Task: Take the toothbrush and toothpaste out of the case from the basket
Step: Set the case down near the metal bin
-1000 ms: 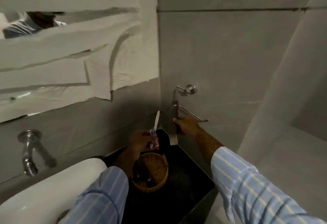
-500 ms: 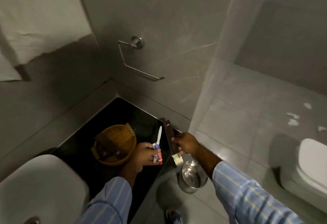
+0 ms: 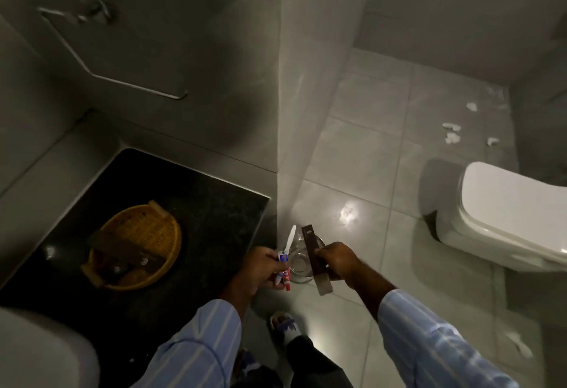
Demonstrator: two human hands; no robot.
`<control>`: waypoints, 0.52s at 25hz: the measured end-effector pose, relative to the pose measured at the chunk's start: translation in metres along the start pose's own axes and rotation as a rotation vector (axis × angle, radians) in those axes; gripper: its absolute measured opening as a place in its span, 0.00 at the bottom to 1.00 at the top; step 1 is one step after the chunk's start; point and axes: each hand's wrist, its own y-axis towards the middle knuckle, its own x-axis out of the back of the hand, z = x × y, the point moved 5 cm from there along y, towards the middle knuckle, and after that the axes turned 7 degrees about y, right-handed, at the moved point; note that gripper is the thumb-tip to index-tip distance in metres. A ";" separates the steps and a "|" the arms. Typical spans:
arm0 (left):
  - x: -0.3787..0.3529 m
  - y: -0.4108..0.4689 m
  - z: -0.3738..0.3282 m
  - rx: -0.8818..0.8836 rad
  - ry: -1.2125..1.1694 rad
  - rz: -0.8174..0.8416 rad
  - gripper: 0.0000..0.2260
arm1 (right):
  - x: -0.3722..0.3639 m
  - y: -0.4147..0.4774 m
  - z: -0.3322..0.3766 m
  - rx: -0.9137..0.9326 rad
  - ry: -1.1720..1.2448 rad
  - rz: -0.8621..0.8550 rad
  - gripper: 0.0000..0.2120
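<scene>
My left hand (image 3: 260,268) grips a white toothbrush (image 3: 289,239) and a small red-and-white toothpaste tube (image 3: 284,269) together, past the counter's right edge. My right hand (image 3: 339,260) holds a long dark brown case (image 3: 313,255), its pale end pointing down, just right of the toothbrush. Both hands hover above a round metal bin (image 3: 299,260) on the floor. The yellow woven basket (image 3: 159,234) sits on the black counter (image 3: 214,203) to the left, with dark brown packets still inside it.
A white sink rim (image 3: 40,347) fills the lower left corner. A metal towel holder (image 3: 107,78) hangs on the grey wall. A white toilet (image 3: 503,216) stands at the right. Paper scraps (image 3: 451,133) lie on the tiled floor, and my sandalled foot (image 3: 285,326) is below the hands.
The view has swung down and right from the wall toward the floor. Both hands have moved from above the basket off the counter to above the metal bin, still holding the same things.
</scene>
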 end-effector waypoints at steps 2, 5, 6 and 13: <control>-0.006 0.011 0.002 0.029 0.027 -0.016 0.11 | 0.008 0.019 -0.011 -0.025 -0.031 -0.033 0.14; -0.010 0.027 0.003 0.058 0.073 -0.058 0.13 | 0.015 0.051 -0.025 -0.092 -0.030 -0.038 0.15; -0.010 0.032 0.004 0.072 0.070 -0.062 0.13 | 0.015 0.061 -0.028 -0.105 -0.034 -0.030 0.14; -0.011 0.056 0.012 0.128 0.048 -0.050 0.06 | 0.011 0.114 -0.042 -0.142 0.099 -0.009 0.09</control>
